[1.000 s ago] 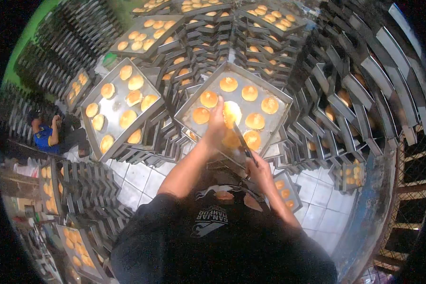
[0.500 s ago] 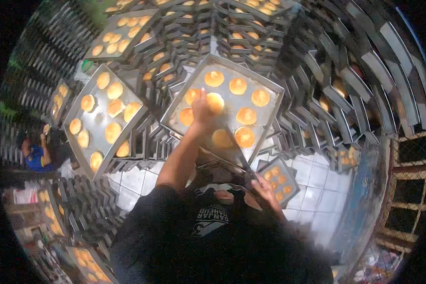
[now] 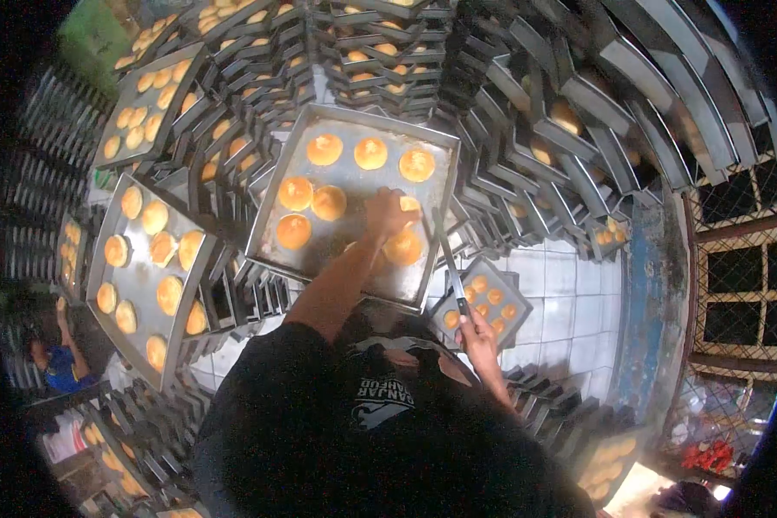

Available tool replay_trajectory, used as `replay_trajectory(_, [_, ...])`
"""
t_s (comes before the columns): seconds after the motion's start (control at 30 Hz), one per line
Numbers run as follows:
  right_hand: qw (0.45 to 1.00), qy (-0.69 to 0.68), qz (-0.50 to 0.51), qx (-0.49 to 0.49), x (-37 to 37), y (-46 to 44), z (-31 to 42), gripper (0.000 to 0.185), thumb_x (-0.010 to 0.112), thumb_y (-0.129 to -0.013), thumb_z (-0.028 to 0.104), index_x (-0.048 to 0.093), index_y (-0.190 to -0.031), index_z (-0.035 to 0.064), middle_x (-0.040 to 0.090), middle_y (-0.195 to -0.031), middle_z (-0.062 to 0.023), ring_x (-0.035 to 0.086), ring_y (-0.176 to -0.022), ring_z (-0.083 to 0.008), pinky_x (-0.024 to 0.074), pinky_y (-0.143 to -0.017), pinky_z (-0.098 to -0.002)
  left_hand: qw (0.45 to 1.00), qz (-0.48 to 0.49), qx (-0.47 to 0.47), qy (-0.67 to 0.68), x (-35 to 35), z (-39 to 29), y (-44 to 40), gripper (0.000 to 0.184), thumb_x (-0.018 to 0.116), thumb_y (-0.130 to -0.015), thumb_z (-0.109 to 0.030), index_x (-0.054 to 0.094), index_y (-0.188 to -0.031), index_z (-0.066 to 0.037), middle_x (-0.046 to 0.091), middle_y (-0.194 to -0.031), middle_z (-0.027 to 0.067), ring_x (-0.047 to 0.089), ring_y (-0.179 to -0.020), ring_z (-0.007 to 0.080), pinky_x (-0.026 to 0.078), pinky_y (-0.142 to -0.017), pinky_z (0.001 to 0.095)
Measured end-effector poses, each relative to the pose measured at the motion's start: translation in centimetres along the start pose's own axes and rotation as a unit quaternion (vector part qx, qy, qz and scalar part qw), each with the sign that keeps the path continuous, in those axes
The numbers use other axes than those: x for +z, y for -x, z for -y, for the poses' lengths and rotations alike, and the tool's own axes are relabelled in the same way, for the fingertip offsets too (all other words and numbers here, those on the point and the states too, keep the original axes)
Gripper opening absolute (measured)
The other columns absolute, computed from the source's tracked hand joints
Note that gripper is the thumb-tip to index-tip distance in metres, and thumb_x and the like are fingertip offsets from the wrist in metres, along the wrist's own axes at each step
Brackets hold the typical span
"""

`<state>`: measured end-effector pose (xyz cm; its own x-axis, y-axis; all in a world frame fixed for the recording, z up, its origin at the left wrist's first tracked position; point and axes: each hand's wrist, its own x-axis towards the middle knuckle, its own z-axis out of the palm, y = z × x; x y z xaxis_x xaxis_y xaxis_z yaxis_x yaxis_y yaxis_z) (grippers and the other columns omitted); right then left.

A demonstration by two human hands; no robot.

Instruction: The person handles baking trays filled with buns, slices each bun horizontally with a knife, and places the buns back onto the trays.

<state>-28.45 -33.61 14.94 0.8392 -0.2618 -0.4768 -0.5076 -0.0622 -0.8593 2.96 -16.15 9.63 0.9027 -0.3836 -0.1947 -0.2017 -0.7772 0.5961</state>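
Observation:
A square metal baking tray (image 3: 367, 123) in front of me holds several round golden buns (image 3: 323, 150). My left hand (image 3: 388, 216) reaches over its right half, fingers curled on a bun (image 3: 410, 209) near the right side. Another bun (image 3: 402, 247) lies just below that hand, and its forearm hides part of the tray's lower side. My right hand (image 3: 478, 337) is wrapped round the dark handle of a long knife (image 3: 448, 255). The blade points up and away, along the tray's right rim, with no bun on it.
Tall stacks of trays with buns surround me. To the left is another bun tray (image 3: 138, 341); a smaller tray (image 3: 511, 324) lies low, near white floor tiles (image 3: 557, 298). A person in blue (image 3: 63, 369) is at far left. A mesh-covered window frame (image 3: 738, 285) stands right.
The view has swung, shifting the trays left. My left hand has gone from the tray's left part to a bun on its right. The knife has moved from across the tray to its right rim.

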Motion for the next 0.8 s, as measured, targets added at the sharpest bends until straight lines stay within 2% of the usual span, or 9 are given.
replay_trajectory(0.13, [1.000,0.012,-0.012,-0.021,0.5,-1.6,0.7,0.042,0.054,-0.105,0.025,0.055,-0.143,0.0092,0.056,-0.065,0.0042,0.045,-0.053,-0.0038,0.0342,-0.049,-0.0212,0.982,-0.082,0.099,0.139,5.5,3.7,1.3,0.060,0.078,-0.079,-0.037,0.060,-0.128,-0.009,0.063,-0.111,0.0204,0.065,-0.102,0.0356,0.051,-0.093,0.0465])
replay_trajectory(0.23, [0.997,0.020,0.007,-0.068,0.8,-2.8,3.7,0.044,0.055,-0.104,0.027,0.055,-0.144,0.0089,0.055,-0.068,0.0041,0.048,-0.058,-0.0048,0.0381,-0.053,-0.0223,0.913,-0.200,0.323,0.151,3.3,3.7,2.7,0.051,0.074,-0.087,-0.029,0.055,-0.129,-0.006,0.065,-0.110,0.0160,0.066,-0.101,0.0311,0.052,-0.093,0.0444])
replay_trajectory(0.27, [0.998,0.019,0.021,-0.058,1.0,-3.0,5.1,0.045,0.055,-0.104,0.028,0.054,-0.144,0.0089,0.054,-0.071,0.0042,0.051,-0.063,-0.0061,0.0419,-0.058,-0.0231,0.904,-0.128,0.172,0.371,-0.2,1.3,4.2,0.049,0.070,-0.091,-0.035,0.057,-0.127,-0.005,0.067,-0.113,0.0139,0.066,-0.103,0.0275,0.051,-0.094,0.0418])
replay_trajectory(0.3, [0.997,0.013,0.022,-0.068,1.4,-3.4,5.9,0.045,0.055,-0.103,0.029,0.055,-0.144,0.0105,0.055,-0.071,0.0042,0.051,-0.065,-0.0058,0.0421,-0.059,-0.0237,0.824,-0.051,0.010,0.565,-2.3,0.0,5.3,0.049,0.065,-0.095,-0.042,0.059,-0.126,-0.003,0.069,-0.117,0.0119,0.067,-0.106,0.0240,0.051,-0.096,0.0392])
replay_trajectory(0.33, [0.997,0.014,0.034,-0.074,1.4,-3.7,6.9,0.045,0.055,-0.103,0.029,0.055,-0.144,0.0105,0.055,-0.071,0.0042,0.051,-0.065,-0.0058,0.0421,-0.059,-0.0237,0.824,-0.065,0.009,0.563,-2.4,0.6,4.8,0.049,0.065,-0.095,-0.042,0.059,-0.126,-0.003,0.069,-0.117,0.0119,0.067,-0.106,0.0240,0.051,-0.096,0.0392])
replay_trajectory(0.4, [0.992,0.036,0.071,-0.095,1.3,-4.1,9.0,0.045,0.057,-0.102,0.027,0.055,-0.144,0.0094,0.058,-0.074,0.0034,0.053,-0.068,-0.0059,0.0439,-0.061,-0.0245,0.559,-0.034,0.101,0.823,-2.8,2.0,3.3,0.042,0.054,-0.104,-0.037,0.056,-0.128,-0.004,0.067,-0.118,0.0087,0.067,-0.104,0.0205,0.054,-0.093,0.0368])
replay_trajectory(0.43, [0.989,0.056,0.061,-0.126,1.7,-4.2,9.7,0.045,0.058,-0.101,0.024,0.055,-0.144,0.0081,0.059,-0.076,0.0032,0.053,-0.070,-0.0063,0.0451,-0.065,-0.0250,0.529,-0.053,0.053,0.845,-4.3,1.2,4.5,0.047,0.053,-0.102,-0.049,0.060,-0.125,-0.008,0.069,-0.112,0.0068,0.068,-0.099,0.0180,0.055,-0.089,0.0376])
replay_trajectory(0.53, [0.976,0.037,0.104,-0.186,2.3,-3.8,11.5,0.048,0.059,-0.102,0.024,0.052,-0.146,0.0078,0.057,-0.069,0.0031,0.044,-0.055,-0.0025,0.0347,-0.049,-0.0210,0.503,-0.166,0.005,0.848,-7.3,0.8,6.1,0.046,0.057,-0.099,-0.052,0.062,-0.119,-0.011,0.071,-0.106,0.0040,0.068,-0.097,0.0184,0.056,-0.087,0.0384])
replay_trajectory(0.8, [0.960,0.070,0.131,-0.237,2.9,-0.7,13.4,0.046,0.061,-0.101,0.023,0.055,-0.143,0.0057,0.058,-0.072,0.0035,0.045,-0.061,-0.0037,0.0378,-0.055,-0.0221,0.517,-0.204,0.011,0.831,-8.6,3.3,7.8,0.052,0.066,-0.090,-0.059,0.066,-0.115,-0.013,0.072,-0.107,0.0023,0.069,-0.098,0.0198,0.055,-0.089,0.0386])
